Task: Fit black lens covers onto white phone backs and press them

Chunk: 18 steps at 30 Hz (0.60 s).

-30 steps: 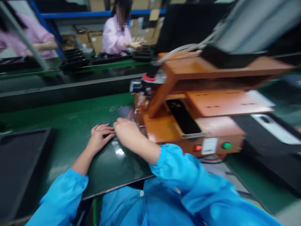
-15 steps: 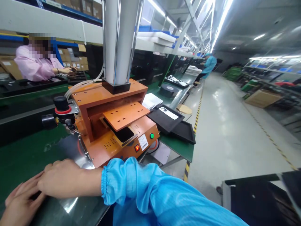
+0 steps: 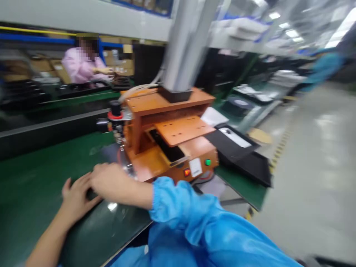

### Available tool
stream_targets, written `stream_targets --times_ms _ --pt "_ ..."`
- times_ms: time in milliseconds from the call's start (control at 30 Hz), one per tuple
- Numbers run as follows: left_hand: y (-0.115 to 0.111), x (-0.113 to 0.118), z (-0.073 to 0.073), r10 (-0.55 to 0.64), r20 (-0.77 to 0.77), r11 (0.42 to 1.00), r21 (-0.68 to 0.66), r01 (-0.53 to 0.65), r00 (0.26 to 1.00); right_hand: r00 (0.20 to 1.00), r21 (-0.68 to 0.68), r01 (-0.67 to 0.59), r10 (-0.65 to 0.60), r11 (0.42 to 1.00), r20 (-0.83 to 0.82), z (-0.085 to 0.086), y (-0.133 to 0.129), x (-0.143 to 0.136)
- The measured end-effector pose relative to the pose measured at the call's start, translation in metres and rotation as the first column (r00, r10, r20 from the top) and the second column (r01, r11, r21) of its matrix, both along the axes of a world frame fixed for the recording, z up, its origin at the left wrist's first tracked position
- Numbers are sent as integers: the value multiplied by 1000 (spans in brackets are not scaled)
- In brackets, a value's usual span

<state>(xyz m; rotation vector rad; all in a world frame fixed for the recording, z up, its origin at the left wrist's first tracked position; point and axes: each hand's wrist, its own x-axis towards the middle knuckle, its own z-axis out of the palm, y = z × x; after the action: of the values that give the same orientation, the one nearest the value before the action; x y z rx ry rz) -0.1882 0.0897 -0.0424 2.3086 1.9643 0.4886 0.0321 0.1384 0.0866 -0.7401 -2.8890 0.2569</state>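
Note:
My left hand (image 3: 76, 196) rests on the green bench top, fingers stretched forward and thumb toward the right. Against its fingertips lies my right hand (image 3: 109, 182), its back turned up and its fingers bent down out of sight. Whether anything is under the right hand I cannot see. Just beyond it stands an orange press machine (image 3: 147, 157) with a raised orange plate (image 3: 185, 129). Below that plate is a dark rectangular pad (image 3: 172, 150) in a frame. A red switch (image 3: 186, 172) and a green button (image 3: 207, 162) are on the machine's front.
Black trays (image 3: 230, 146) sit right of the machine, the upper one bearing a white phone-shaped panel (image 3: 234, 137). A regulator with a black knob (image 3: 115, 108) juts from its left side. A person in pink (image 3: 83, 68) works across the line; another in blue (image 3: 324, 68) stands far right.
The view has swung left, so the machine and both hands appear farther right. My hands stay together on the bench. The picture is now more blurred.

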Motion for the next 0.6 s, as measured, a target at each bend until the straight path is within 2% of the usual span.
stream_targets --times_ms 33,100,200,267,300,400,533,600 --pt "-5 7 4 -5 3 999 -42 5 1000 998 -44 36 -38 998 -52 4 -3 5" --pt "-11 15 8 -13 20 992 -122 15 1000 930 -221 219 -271 950 -246 9 -2 14" --pt "-13 16 10 7 61 981 -192 5 998 788 -589 123 -440 798 -431 12 8 21" --pt "-16 14 11 8 88 973 -229 13 996 737 -704 39 -497 709 -459 10 13 22" --pt "-17 14 12 3 100 969 -245 21 995 718 -729 23 -519 684 -464 8 14 22" --pt "-20 12 19 -26 139 959 -276 64 990 679 -748 12 -554 664 -481 2 18 22" --pt "-20 9 27 -67 219 946 -297 132 973 660 -729 17 -555 685 -506 5 19 28" --pt "-21 12 27 -28 248 951 -291 102 968 657 -698 -2 -525 716 -541 9 7 33"
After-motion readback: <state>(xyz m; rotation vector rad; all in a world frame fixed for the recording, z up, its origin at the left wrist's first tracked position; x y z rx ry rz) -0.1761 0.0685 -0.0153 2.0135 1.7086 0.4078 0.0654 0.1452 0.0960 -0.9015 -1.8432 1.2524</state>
